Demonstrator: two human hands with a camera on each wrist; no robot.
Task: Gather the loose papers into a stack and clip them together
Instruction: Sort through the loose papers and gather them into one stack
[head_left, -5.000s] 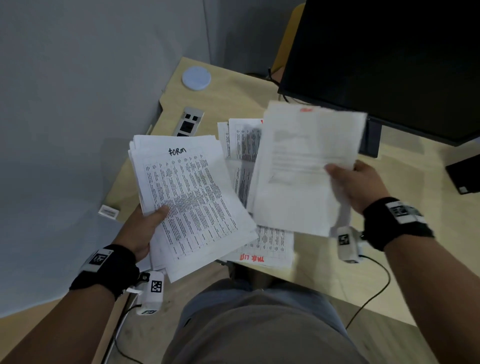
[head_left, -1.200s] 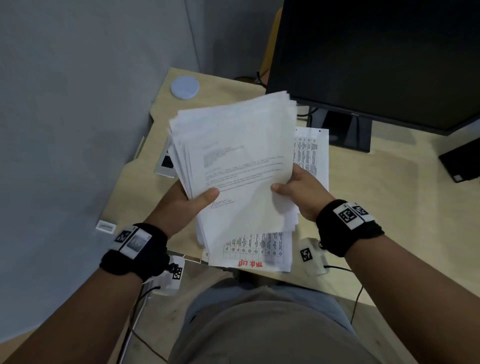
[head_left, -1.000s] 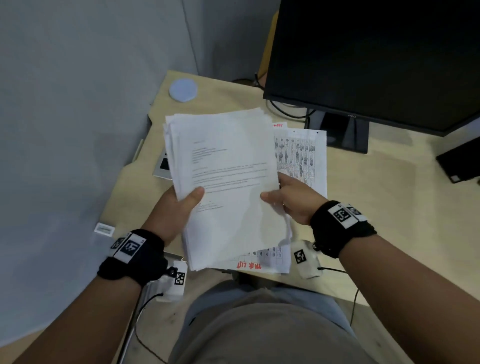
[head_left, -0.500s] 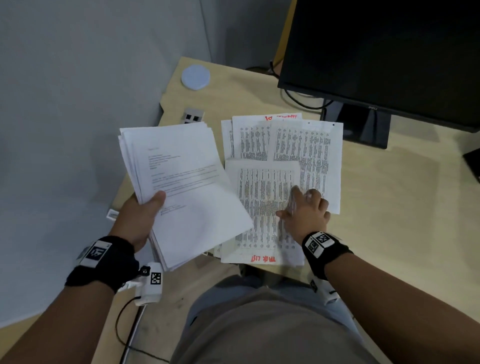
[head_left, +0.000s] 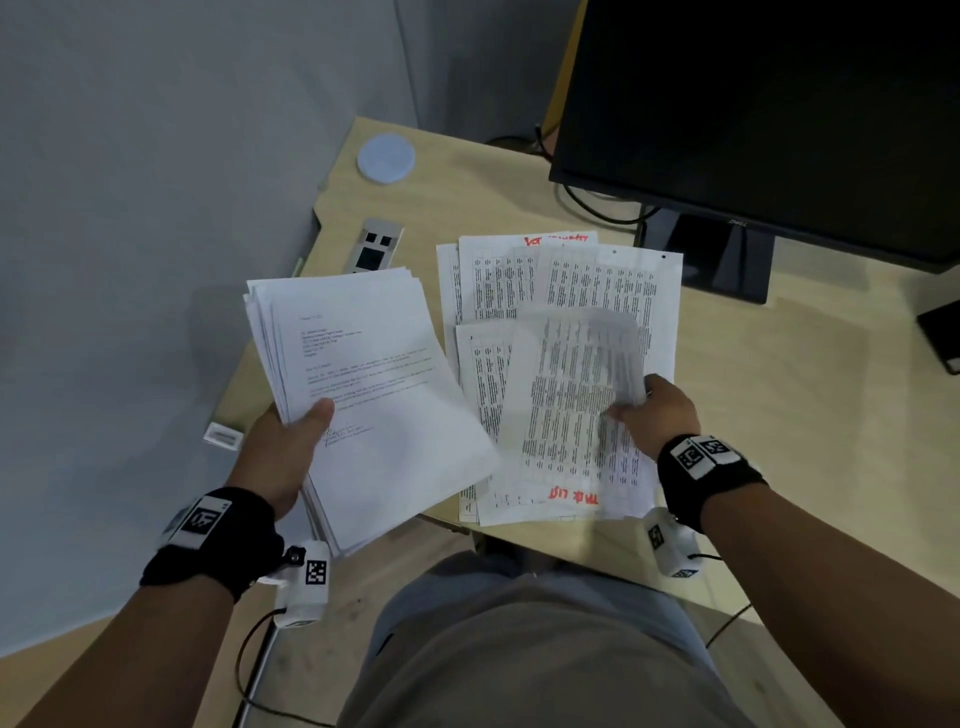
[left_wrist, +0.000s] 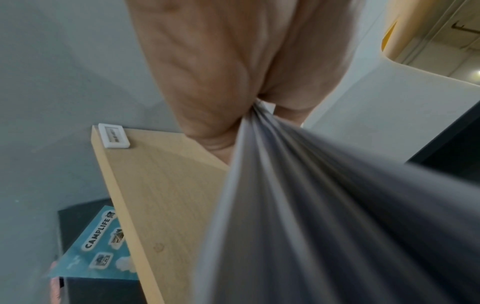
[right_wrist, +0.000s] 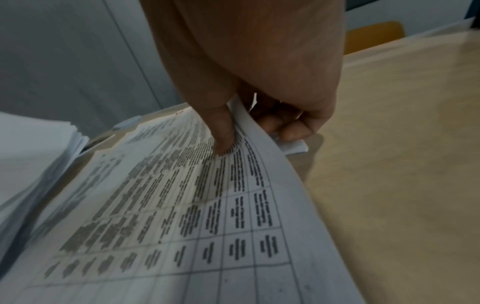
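— Two bundles so far? Where are the papers?

— Left hand (head_left: 280, 447) grips the stack (head_left: 363, 400), thumb on top, over the desk's (head_left: 779, 415) near-left corner. Right hand (head_left: 662, 410) pinches a printed sheet (head_left: 566, 415), thumb above and fingers curled beneath, lifting it off the sheets on the desk (head_left: 597, 280).

— Risks?

— That one-edge pinch could crease or drop it; the fanned stack may slide apart. No clip in view.
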